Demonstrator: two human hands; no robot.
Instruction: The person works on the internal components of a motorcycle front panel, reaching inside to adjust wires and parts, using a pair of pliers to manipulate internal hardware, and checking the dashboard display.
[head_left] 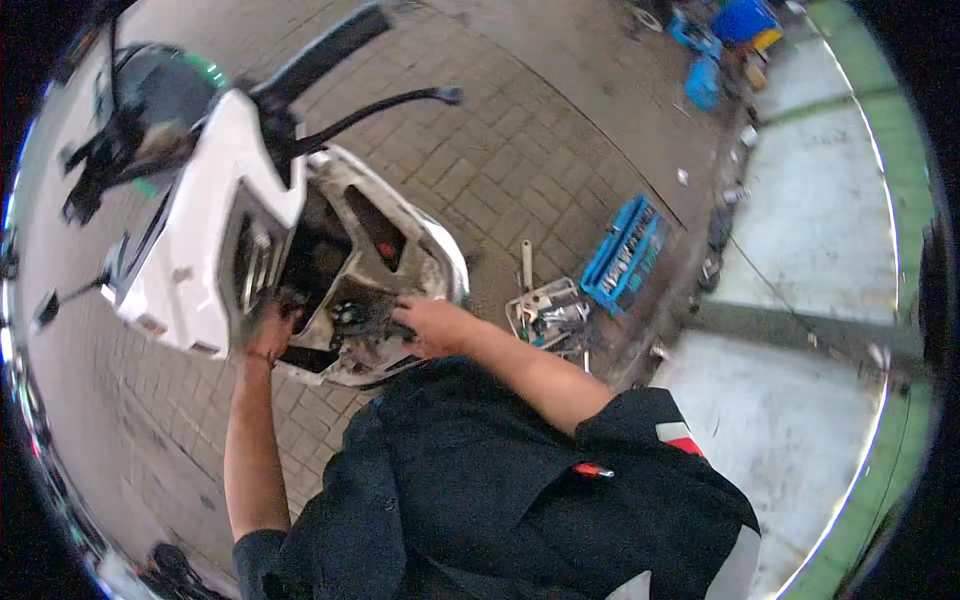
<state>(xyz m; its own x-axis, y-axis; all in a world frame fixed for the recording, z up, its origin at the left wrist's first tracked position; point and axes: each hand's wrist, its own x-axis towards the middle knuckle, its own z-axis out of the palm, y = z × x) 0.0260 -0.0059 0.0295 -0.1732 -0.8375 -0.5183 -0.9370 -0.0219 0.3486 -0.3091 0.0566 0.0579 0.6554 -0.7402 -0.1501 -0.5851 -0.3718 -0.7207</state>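
Note:
A white scooter (190, 250) stands at the left, its front body opened up so that a dirty inner frame (375, 285) and dark parts show. My left hand (265, 335) reaches into the gap behind the white front panel; its fingertips are lost in shadow among the dark parts. At the right side of the same cavity is my right hand (435, 325), fingers bent and close together against the inner parts. Whatever lies under those fingers is too small to make out. Between both hands sits a dark, rounded part (347, 315).
The handlebar grip (335, 50) and brake lever (400, 100) stick out above the cavity. On the brick paving (500, 150) to the right lie a blue tool case (625, 255) with sockets and a tray of tools (548, 312). Pale metal panels (815, 190) border the right side.

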